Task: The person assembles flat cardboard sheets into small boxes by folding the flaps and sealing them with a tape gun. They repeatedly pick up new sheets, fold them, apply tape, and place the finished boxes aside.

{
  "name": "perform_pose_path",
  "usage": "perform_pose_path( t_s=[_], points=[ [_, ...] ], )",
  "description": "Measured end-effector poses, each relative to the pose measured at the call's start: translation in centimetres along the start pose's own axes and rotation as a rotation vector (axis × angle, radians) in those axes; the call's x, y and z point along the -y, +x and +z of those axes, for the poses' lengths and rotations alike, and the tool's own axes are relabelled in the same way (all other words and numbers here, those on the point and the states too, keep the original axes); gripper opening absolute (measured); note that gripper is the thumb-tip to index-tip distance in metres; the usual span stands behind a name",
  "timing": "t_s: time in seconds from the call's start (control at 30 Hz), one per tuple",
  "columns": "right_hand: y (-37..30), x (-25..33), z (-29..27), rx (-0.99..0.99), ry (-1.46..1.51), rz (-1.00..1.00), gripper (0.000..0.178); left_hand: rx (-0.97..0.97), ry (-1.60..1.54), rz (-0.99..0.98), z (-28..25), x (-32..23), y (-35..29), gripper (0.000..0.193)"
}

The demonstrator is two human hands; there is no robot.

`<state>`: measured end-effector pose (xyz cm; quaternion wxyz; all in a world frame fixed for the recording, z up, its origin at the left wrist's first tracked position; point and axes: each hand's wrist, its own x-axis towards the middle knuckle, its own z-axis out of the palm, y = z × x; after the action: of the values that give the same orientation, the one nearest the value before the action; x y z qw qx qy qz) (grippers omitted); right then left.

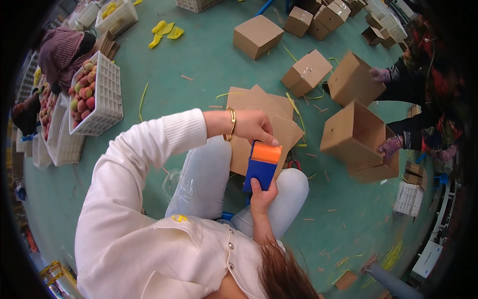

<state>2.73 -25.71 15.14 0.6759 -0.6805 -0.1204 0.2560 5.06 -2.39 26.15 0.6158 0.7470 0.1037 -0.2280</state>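
Observation:
My right hand [263,198] grips a dark blue, boxy holder [260,172] from below, with the thumb pressed on its face. A bright orange, curved piece, perhaps a roll [266,152], sticks out of the holder's top. My left hand [251,125], with a gold bracelet at the wrist, reaches in from the left. Its fingers are pinched together at the orange piece's upper edge; whether they hold a part of it is hard to see. Flat cardboard pieces [242,102] lie overlapping under and beyond my hands, in front of my knees.
At right, another person handles two open cardboard boxes [356,79]. Closed boxes [257,36] stand farther off. White crates of apples [110,97] stand at left beside another person. Yellow strips [301,119], yellow gloves [163,32] and a red-handled tool [295,163] lie on the green floor.

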Motion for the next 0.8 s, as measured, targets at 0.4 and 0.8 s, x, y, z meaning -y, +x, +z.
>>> perform_pose_path(
  t_s=[0.4, 0.8],
  points=[
    [-0.6, 1.4, 0.3, -0.031, 0.087, 0.077, 0.036, 0.064, -0.052, 0.016, -2.3, 0.9, 3.2, 0.019],
    [1.5, 6.3, 0.1, 0.017, 0.012, 0.228, 0.032, 0.141, -0.136, -0.092, -9.1, 0.3, 12.0, 0.02]
  ],
)
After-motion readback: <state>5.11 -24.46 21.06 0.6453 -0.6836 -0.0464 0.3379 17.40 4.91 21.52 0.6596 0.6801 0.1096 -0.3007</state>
